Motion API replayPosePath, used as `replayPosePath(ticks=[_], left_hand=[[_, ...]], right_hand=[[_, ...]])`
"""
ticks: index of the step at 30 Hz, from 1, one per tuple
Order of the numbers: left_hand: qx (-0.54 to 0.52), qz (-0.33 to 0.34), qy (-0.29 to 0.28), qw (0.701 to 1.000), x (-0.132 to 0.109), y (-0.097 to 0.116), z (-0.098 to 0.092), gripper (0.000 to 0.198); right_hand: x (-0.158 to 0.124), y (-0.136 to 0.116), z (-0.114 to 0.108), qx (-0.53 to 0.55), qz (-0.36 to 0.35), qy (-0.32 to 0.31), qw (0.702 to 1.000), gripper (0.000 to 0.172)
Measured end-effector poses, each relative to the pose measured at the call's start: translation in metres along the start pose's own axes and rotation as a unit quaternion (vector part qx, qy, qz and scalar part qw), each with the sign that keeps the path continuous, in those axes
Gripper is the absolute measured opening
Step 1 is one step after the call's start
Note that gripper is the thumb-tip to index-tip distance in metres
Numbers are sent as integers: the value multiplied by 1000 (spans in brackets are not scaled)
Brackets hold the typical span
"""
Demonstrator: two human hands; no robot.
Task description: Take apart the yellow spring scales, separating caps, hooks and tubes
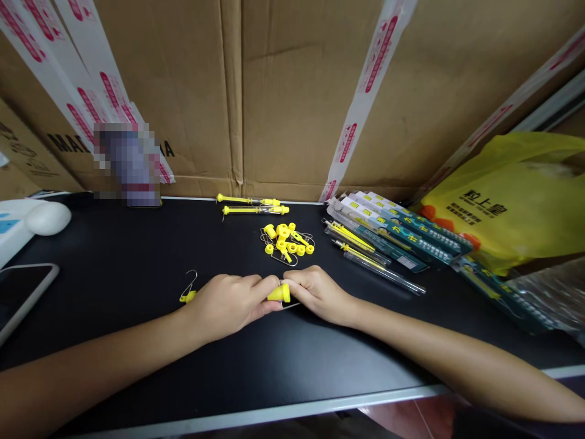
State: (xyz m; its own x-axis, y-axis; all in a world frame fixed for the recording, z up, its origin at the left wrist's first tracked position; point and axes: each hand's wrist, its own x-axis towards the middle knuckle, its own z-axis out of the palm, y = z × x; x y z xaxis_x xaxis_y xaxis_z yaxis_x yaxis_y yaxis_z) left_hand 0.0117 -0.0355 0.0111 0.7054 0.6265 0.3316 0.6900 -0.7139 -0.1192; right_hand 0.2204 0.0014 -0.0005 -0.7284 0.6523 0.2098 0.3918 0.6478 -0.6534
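Note:
My left hand (pixel 228 303) and my right hand (pixel 317 292) meet at the middle of the black table (pixel 137 256). Between their pinched fingers is a small yellow plastic cone (pixel 280 294) with a thin wire part sticking out beneath the right hand. Both hands are closed on this piece. Just left of my left hand lies a wire hook with a yellow tip (pixel 189 289). Behind the hands sits a pile of small yellow caps and wire clips (pixel 287 241).
Two yellow-ended tubes (pixel 253 205) lie near the cardboard boxes (pixel 283 91) at the back. Packaged tubes and cards (pixel 388 238) are stacked at right beside a yellow plastic bag (pixel 507 195). A phone (pixel 21 292) and a white device (pixel 31 219) sit at left.

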Motion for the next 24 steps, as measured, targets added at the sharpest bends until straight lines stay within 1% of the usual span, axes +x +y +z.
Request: replayPosePath(ticks=[3,5,8,11,14,18,21,24], left_hand=[[-22,11,-52,998,3,-4,-5,34],[-35,15,-63,997,4,-7,-8,33],[-45,17,-53,997,4,-8,-6,33],[-27,23,-26,999,2,-8,0,36],[-20,38,-11,999,1,-10,4,37],[-36,51,-24,998,2,-13,6,35],[-30,54,-30,998,3,-13,6,35],[-33,51,-46,997,4,-12,6,34]], right_hand=[[0,1,-1,-19,-6,-9,1000,39],[0,2,-1,-27,-7,-12,1000,38],[0,3,0,-21,-6,-16,1000,39],[1,2,-1,-3,-1,-12,1000,40],[2,2,-4,-4,-16,-18,1000,40],[2,3,-8,-43,-32,-51,997,37],[0,4,-7,-87,-35,-46,995,24],[-1,6,-2,-125,-79,-37,988,19]])
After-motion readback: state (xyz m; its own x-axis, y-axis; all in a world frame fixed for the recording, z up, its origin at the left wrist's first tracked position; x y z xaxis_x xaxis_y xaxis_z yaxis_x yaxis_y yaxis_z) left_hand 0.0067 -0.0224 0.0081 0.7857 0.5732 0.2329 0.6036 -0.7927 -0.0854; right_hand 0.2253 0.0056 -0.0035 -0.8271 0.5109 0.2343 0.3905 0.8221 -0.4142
